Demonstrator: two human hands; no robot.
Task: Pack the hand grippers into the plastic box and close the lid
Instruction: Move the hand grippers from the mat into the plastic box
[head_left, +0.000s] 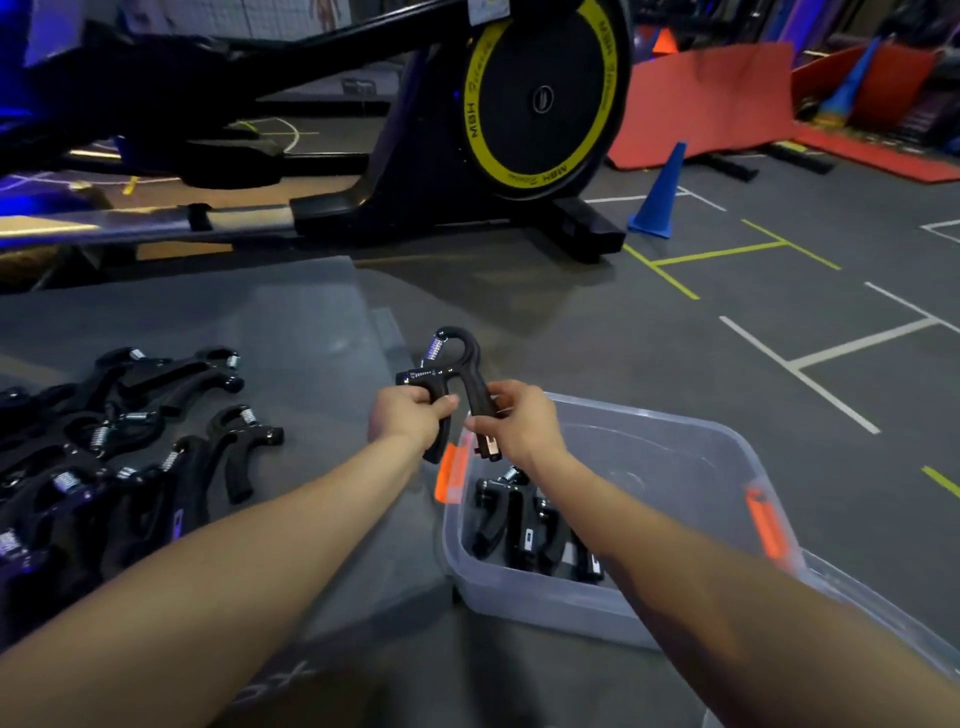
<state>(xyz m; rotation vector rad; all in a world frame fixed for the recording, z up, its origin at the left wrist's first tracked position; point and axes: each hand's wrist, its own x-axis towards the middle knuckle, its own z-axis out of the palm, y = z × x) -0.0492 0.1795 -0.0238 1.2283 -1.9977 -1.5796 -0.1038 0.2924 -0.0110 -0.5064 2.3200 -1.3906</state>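
While many hand grippers (130, 447) are lying in a loose heap on the grey mat (291, 332) at your left, the job is only begun, as I judge it. These ones wait there to be packed, and I cannot count them exactly because they overlap in the dark.

Moving to the middle, your left hand (408, 418) has its fingers curled around one handle of a single hand gripper (457, 384), and your right hand (519, 423) pinches the other handle of it. So both hands hold the same piece, with the spring end pointing up and away from you. It hangs in the air just above the near left corner of the plastic box (675, 457).

At the right, the box stands open on the floor, with orange latches (763, 525) on its sides. A few grippers (524, 525) already lie inside, at the left end; most of the bottom is free. What seems to be the lid (893, 623) lies at the box's right side, so closing is not yet done.
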